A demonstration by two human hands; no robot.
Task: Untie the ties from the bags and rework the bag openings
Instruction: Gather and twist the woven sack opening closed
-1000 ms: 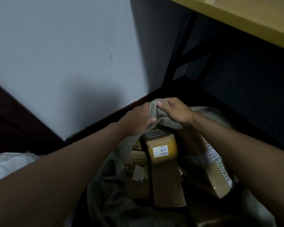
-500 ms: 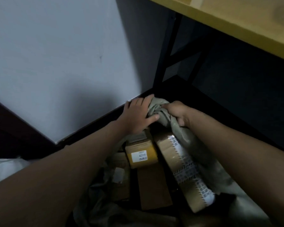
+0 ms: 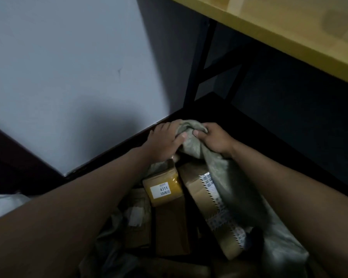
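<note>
Since a moment ago the left hand has closed beside the right hand, both now gripping the bag rim together, so reworking the opening appears underway.

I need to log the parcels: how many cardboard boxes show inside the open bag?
4, maybe more hidden: labelled yellow-taped box at the top, long taped box right, plain box centre, small box left.
</note>
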